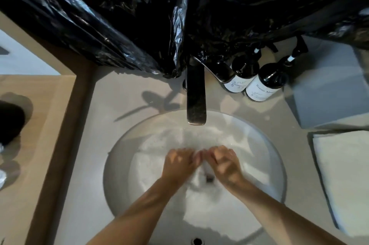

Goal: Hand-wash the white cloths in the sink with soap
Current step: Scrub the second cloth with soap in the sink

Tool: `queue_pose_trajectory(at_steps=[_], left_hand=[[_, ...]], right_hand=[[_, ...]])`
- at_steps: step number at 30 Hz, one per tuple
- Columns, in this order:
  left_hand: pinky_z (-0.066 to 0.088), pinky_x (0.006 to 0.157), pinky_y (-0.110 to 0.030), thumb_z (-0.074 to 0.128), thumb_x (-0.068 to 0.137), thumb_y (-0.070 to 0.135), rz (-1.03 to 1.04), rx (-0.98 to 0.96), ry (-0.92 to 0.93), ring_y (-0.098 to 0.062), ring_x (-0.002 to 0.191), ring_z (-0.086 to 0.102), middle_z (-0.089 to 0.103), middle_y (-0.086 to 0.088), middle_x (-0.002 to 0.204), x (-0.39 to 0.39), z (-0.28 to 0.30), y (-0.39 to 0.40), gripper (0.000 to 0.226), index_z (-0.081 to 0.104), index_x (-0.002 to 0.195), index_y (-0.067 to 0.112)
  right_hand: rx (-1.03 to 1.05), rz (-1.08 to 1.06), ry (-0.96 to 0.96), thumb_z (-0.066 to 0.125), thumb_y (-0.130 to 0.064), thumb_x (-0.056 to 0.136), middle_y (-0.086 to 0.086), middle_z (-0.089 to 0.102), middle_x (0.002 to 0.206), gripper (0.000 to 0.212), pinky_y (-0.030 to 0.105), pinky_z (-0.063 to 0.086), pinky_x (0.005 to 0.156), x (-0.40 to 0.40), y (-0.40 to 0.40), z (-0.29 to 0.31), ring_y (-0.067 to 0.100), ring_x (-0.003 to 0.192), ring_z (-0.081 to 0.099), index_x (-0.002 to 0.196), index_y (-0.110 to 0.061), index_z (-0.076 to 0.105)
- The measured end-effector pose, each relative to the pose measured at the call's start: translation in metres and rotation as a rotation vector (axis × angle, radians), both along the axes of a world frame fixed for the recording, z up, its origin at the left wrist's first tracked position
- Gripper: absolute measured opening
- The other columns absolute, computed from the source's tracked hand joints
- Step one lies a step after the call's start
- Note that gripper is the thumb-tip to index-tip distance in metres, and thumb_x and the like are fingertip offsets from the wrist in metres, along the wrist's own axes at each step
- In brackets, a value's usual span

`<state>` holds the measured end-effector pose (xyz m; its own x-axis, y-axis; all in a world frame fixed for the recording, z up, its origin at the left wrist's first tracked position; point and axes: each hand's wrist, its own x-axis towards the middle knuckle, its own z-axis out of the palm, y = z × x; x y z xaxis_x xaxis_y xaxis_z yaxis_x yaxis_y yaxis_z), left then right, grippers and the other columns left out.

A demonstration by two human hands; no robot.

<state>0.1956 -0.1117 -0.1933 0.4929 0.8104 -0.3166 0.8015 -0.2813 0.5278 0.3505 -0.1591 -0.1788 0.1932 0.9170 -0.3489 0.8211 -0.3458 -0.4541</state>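
Looking down from the head camera, both hands meet in the middle of the round sink (119,165), the left hand (179,162) and right hand (223,163) with fingers curled in and fingertips close together under the dark tap (196,97). The blur hides whether they hold anything. A white cloth (159,169) lies wet in the bowl around them, two dark soap bottles (265,83) stand behind the sink, and folded white cloths (345,175) sit on the counter at the right.

Bare forearms, no sleeves, hands (201,162) unadorned
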Motion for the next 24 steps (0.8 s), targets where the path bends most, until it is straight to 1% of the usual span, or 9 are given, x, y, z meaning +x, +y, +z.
queue_pose_trajectory(at_steps=[5, 8, 11, 13, 15, 17, 20, 23, 24], left_hand=[[0.029, 0.062, -0.030, 0.036, 0.094, 0.048, -0.153, 0.252, -0.095, -0.017, 0.065, 0.057, 0.059, 0.002, 0.064, -0.015, 0.034, -0.002, 0.038, 0.044, 0.065, 0.025], [0.028, 0.067, -0.032, 0.023, 0.089, 0.057, -0.235, 0.182, -0.044, -0.017, 0.078, 0.058, 0.064, 0.003, 0.079, -0.026, 0.049, -0.013, 0.047, 0.052, 0.075, 0.023], [0.028, 0.076, -0.032, 0.016, 0.092, 0.060, -0.296, 0.077, 0.114, -0.018, 0.089, 0.057, 0.064, 0.002, 0.089, -0.027, 0.056, -0.031, 0.050, 0.051, 0.081, 0.026], [0.031, 0.086, -0.035, 0.022, 0.100, 0.052, -0.326, -0.061, 0.229, -0.017, 0.099, 0.054, 0.061, 0.001, 0.100, -0.033, 0.050, -0.043, 0.045, 0.054, 0.093, 0.022], [0.032, 0.094, -0.037, 0.022, 0.103, 0.046, -0.287, -0.161, 0.253, -0.019, 0.112, 0.049, 0.053, 0.001, 0.110, -0.041, 0.042, -0.054, 0.039, 0.053, 0.106, 0.024], [0.023, 0.108, -0.044, 0.018, 0.103, 0.042, -0.285, -0.158, 0.335, -0.025, 0.134, 0.032, 0.038, 0.001, 0.133, -0.046, 0.030, -0.059, 0.040, 0.044, 0.130, 0.027], [-0.006, 0.118, -0.052, 0.010, 0.104, 0.044, -0.229, -0.200, 0.420, -0.021, 0.150, -0.004, 0.005, 0.000, 0.161, -0.040, 0.020, -0.054, 0.054, 0.012, 0.153, 0.023], [0.005, 0.118, -0.053, 0.013, 0.104, 0.041, -0.200, -0.142, 0.488, -0.024, 0.147, 0.009, 0.016, -0.005, 0.158, -0.028, 0.002, -0.045, 0.051, 0.021, 0.151, 0.023], [0.013, 0.115, -0.052, 0.015, 0.104, 0.040, -0.170, -0.114, 0.487, -0.025, 0.141, 0.019, 0.027, -0.005, 0.151, -0.025, -0.002, -0.041, 0.047, 0.033, 0.145, 0.024]], right_hand=[[0.090, 0.132, -0.009, 0.011, -0.062, 0.088, -0.003, 0.063, 0.083, 0.066, 0.028, 0.032, 0.078, 0.004, -0.012, 0.038, 0.018, 0.088, 0.055, 0.083, -0.020, 0.061], [0.026, 0.267, -0.031, 0.003, -0.065, 0.090, -0.002, 0.062, 0.091, 0.074, 0.029, 0.040, 0.081, -0.003, -0.028, 0.054, 0.017, 0.090, 0.056, 0.091, -0.018, 0.061], [-0.156, 0.351, 0.041, 0.023, -0.047, 0.102, 0.002, 0.057, 0.108, 0.048, 0.027, 0.039, 0.088, -0.008, -0.048, 0.053, 0.019, 0.100, 0.053, 0.109, -0.014, 0.057], [-0.208, 0.425, 0.076, 0.030, -0.041, 0.102, 0.002, 0.050, 0.118, 0.039, 0.031, 0.037, 0.099, -0.010, -0.058, 0.047, 0.018, 0.110, 0.046, 0.116, -0.014, 0.055], [-0.246, 0.459, 0.007, 0.025, -0.053, 0.098, 0.002, 0.037, 0.139, 0.051, 0.039, 0.027, 0.113, -0.015, -0.069, 0.032, 0.021, 0.131, 0.032, 0.126, -0.018, 0.050], [-0.221, 0.463, -0.134, 0.014, -0.063, 0.097, 0.004, 0.022, 0.157, 0.064, 0.048, 0.013, 0.117, -0.020, -0.076, 0.016, 0.026, 0.145, 0.014, 0.139, -0.023, 0.040], [-0.189, 0.422, -0.236, 0.018, -0.065, 0.097, 0.006, 0.030, 0.156, 0.070, 0.058, 0.024, 0.105, -0.031, -0.074, -0.002, 0.031, 0.141, 0.032, 0.153, -0.024, 0.023], [-0.140, 0.435, -0.286, 0.009, -0.068, 0.095, 0.004, -0.001, 0.159, 0.072, 0.064, 0.016, 0.113, -0.034, -0.050, -0.016, 0.031, 0.146, 0.010, 0.148, -0.031, -0.024], [-0.123, 0.385, -0.286, 0.004, -0.066, 0.094, 0.006, 0.004, 0.160, 0.070, 0.065, 0.021, 0.110, -0.035, -0.045, -0.020, 0.032, 0.146, 0.014, 0.148, -0.031, -0.025]])
